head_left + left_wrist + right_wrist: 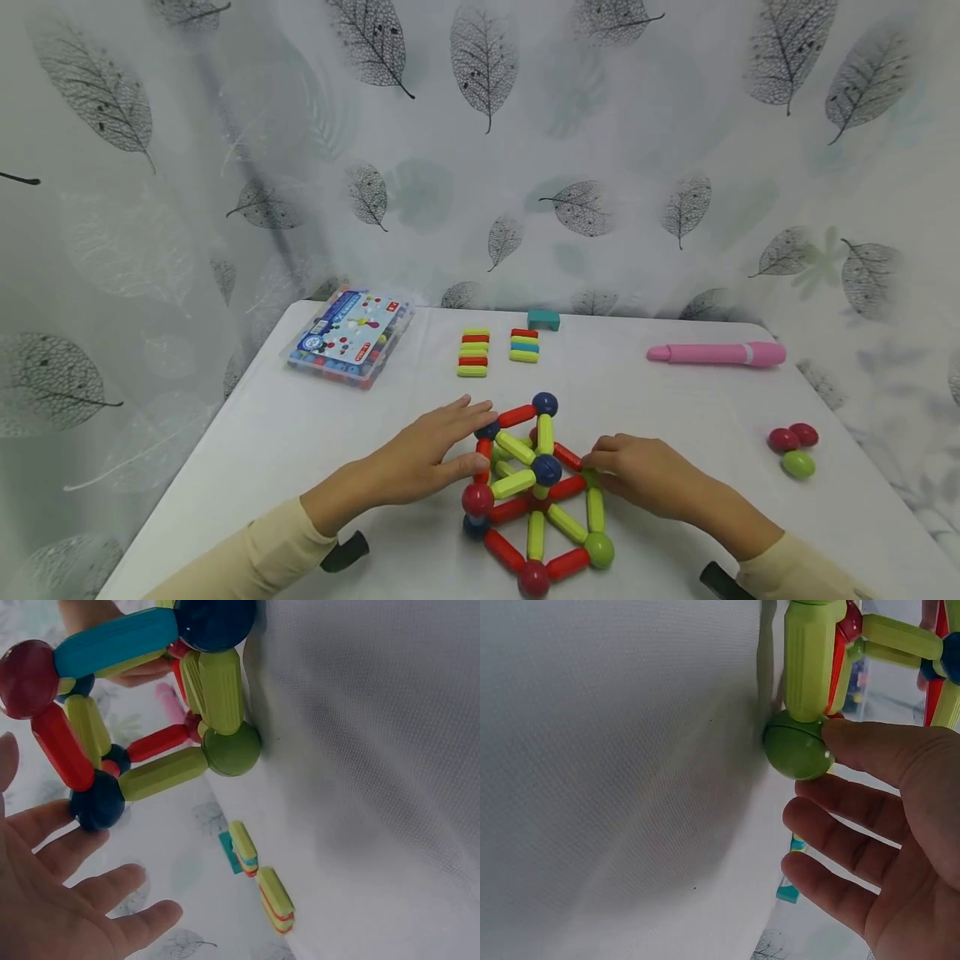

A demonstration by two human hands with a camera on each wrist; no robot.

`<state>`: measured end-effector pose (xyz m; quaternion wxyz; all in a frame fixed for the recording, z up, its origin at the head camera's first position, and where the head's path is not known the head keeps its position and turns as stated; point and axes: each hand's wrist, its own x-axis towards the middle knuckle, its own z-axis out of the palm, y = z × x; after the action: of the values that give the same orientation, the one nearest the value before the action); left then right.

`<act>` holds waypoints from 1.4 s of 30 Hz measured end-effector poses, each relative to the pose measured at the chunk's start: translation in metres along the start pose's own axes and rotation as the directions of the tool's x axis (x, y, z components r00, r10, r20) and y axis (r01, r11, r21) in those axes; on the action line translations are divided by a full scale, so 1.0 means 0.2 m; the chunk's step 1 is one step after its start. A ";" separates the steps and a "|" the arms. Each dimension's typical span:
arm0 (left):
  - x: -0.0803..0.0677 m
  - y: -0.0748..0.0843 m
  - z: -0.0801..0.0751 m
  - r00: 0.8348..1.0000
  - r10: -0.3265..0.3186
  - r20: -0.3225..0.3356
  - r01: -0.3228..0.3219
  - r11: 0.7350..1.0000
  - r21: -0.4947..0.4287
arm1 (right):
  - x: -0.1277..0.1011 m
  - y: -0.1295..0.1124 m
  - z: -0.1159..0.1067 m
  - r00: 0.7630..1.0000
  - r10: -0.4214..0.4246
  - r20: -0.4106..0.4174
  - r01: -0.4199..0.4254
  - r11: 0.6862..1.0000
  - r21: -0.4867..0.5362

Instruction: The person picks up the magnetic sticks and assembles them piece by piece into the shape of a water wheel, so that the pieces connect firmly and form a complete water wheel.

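A magnetic stick-and-ball structure (pixel 537 505) stands on the white table, a flat wheel of rods and balls with a raised frame on its left part. My left hand (pixel 427 450) is at the upper left of that frame. In the left wrist view its fingers are spread, and fingertips touch a dark blue ball (pixel 97 800); the thumb is near a crimson ball (pixel 28 679). My right hand (pixel 652 475) pinches a green ball (pixel 798 746) at the wheel's right rim between thumb and index finger. The other right fingers are loosely bent.
A clear case of parts (pixel 351 336) lies at the back left. Short stacks of rods (pixel 473 352) and a teal block (pixel 543 320) sit at the back. A pink pen-like object (pixel 716 354) lies at back right; loose balls (pixel 798 464) are near the right edge.
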<state>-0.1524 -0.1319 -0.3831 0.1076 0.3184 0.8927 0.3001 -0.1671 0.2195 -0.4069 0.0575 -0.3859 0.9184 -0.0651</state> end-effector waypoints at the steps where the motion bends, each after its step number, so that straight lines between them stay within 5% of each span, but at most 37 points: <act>1: 0.00 0.00 0.00 1.000 -0.001 -0.001 0.001 1.000 -0.001 | 0.00 0.01 0.01 1.000 0.003 0.003 -0.003 1.000 0.010; 7: -0.05 0.01 0.00 1.000 0.000 -0.015 0.000 0.999 0.043 | 0.06 0.04 0.01 1.000 0.004 -0.009 -0.003 0.999 0.044; 12: -0.12 0.04 0.01 0.988 0.123 -0.090 -0.104 0.976 0.193 | 0.17 0.06 0.00 1.000 -0.016 -0.001 0.016 0.999 0.031; 15: -0.16 0.05 0.03 0.958 0.244 -0.152 -0.195 0.939 0.283 | 0.25 0.06 -0.01 0.999 -0.037 0.027 0.036 0.998 0.041; 20: -0.19 0.09 0.07 0.881 0.421 -0.215 -0.323 0.868 0.377 | 0.39 0.03 -0.02 0.995 -0.057 0.081 0.053 0.997 0.055; 23: -0.19 0.09 0.09 0.854 0.468 -0.227 -0.356 0.845 0.399 | 0.44 0.00 -0.03 0.992 -0.076 0.100 0.072 0.996 0.048; 25: -0.19 0.09 0.09 0.851 0.472 -0.231 -0.360 0.844 0.399 | 0.46 -0.01 -0.04 0.989 -0.084 0.117 0.079 0.996 0.049; 28: -0.18 0.09 0.09 0.867 0.440 -0.234 -0.335 0.862 0.381 | 0.48 0.00 -0.06 0.988 -0.073 0.135 0.065 0.996 0.062; 31: -0.16 0.08 0.09 0.914 0.340 -0.220 -0.254 0.905 0.341 | 0.51 0.04 -0.08 0.994 -0.027 0.102 0.026 1.000 0.010; 35: -0.12 0.07 0.08 0.971 0.185 -0.154 -0.135 0.947 0.292 | 0.59 0.12 -0.10 1.000 0.023 0.010 -0.020 0.980 -0.200; 38: -0.10 0.07 0.07 0.989 0.122 -0.086 -0.095 0.958 0.271 | 0.67 0.17 -0.09 0.998 0.060 0.011 -0.054 0.948 -0.313; 42: -0.09 0.07 0.08 0.996 0.090 -0.024 -0.080 0.961 0.266 | 0.75 0.22 -0.06 0.990 0.127 0.068 -0.098 0.939 -0.329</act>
<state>-0.1264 -0.1275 -0.3869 0.0351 0.3624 0.9121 0.1883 -0.3040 0.1427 -0.4104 0.0371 -0.3397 0.9337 0.1073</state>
